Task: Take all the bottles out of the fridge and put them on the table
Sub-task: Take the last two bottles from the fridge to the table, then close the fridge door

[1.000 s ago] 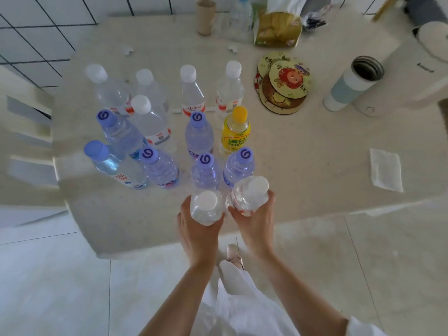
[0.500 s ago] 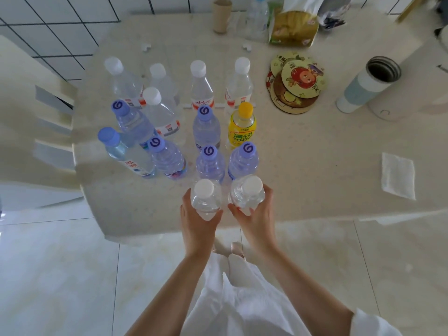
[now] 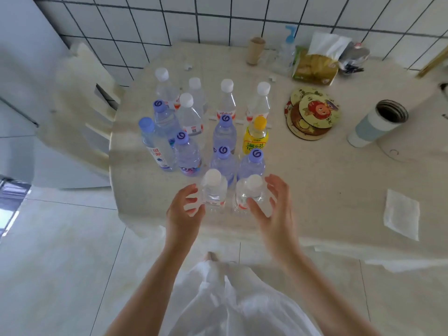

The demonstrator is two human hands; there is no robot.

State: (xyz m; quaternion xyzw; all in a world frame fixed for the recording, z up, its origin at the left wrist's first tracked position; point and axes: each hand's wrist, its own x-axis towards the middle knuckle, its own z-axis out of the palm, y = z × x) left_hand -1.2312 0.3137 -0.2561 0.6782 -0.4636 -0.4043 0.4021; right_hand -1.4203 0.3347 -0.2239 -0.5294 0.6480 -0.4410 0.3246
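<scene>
Left to right across the near edge of the desk (image 3: 327,190):

Left hand (image 3: 184,212): grip spread, fingers curled loosely, holding nothing. It sits just left of the left white-capped bottle (image 3: 213,190), close to it; can't tell whether a fingertip touches the wall.

That bottle stands upright on the desk, long axis vertical, cap up. Just to its right, a narrow gap apart, is the right white-capped bottle (image 3: 251,194), also upright.

Right hand (image 3: 274,209): grip spread wide, palm facing left toward its bottle, holding nothing. Thumb looks near the bottle's lower body; contact unclear.

So each bottle lies inboard of its own hand, between the two palms, and both look like they are standing free.

Behind them is the cluster of bottles (image 3: 206,127): purple caps in front, white caps at the back, one yellow bottle (image 3: 255,139) on the right side. All upright, packed close.

Judgement: this pair is placed. The next move is to pull the hands away, and clearance matters: straight back toward the body and outward is the safe line. Drifting forward risks clipping the purple-capped bottles just behind. The fridge interior is not visible, so I can't tell how many bottles remain.
</scene>
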